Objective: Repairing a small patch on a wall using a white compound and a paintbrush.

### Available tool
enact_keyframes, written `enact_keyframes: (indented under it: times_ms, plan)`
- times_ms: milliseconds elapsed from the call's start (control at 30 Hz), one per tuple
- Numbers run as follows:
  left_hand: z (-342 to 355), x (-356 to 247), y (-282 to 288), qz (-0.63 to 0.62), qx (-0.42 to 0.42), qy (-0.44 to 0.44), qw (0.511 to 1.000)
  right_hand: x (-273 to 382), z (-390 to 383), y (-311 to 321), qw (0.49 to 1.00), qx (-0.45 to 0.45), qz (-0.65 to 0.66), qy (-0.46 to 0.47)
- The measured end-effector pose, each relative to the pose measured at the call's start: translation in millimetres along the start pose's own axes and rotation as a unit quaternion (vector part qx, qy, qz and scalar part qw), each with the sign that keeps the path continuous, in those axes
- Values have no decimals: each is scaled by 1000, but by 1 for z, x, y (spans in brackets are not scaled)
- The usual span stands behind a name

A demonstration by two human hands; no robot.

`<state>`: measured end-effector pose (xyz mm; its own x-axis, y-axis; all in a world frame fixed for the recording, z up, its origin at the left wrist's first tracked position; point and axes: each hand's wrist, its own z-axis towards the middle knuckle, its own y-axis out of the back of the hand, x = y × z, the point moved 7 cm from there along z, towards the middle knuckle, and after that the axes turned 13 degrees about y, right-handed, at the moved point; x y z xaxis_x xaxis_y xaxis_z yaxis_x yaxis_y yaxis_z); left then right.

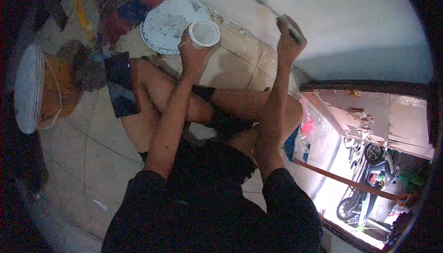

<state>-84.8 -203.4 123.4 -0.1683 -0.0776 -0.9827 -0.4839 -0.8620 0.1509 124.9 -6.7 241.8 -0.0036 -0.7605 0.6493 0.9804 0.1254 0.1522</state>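
My left hand [191,54] is closed around a small white plastic tub [204,33], its round mouth facing up. What lies inside looks pale and cannot be made out. Just behind the tub is a large round white lid [161,22], smeared with grey-brown dirt, lying on the floor. My right hand [290,45] is raised in front of the white wall [350,27], gripping a thin-shafted hand tool [270,6] by its thick handle. The tool points up and to the left; its small dark tip is blurred, so its exact kind cannot be told.
At the left lies an orange-brown bucket [62,87] with a white lid [30,89]. A dark glossy flat object [122,84] rests by my leg. Bundled cloth [134,10] sits beside the dirty lid. On the right, a doorway with a wooden bar [346,179] shows a motorbike [364,193] outside.
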Motion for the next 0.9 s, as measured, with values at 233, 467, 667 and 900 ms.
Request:
enact_keyframes:
  times_ms: [233, 467, 667, 900]
  plan:
    - [0, 2, -3, -8, -8, -18, 1000, 28, -38, 0, 993, -8, -41, 109]
    - [-1, 6, -9, 33, -14, -20, 999, -55, -52, -36, 965, 185, -177, 52]
    - [7, 25, 3, 42, -53, -43, 997, 2, -14, -10, 996, 19, -75, 33]
    - [0, 11, -15, 13, -5, 5, 1000, 18, -49, -11, 953, 118, -205, 188]
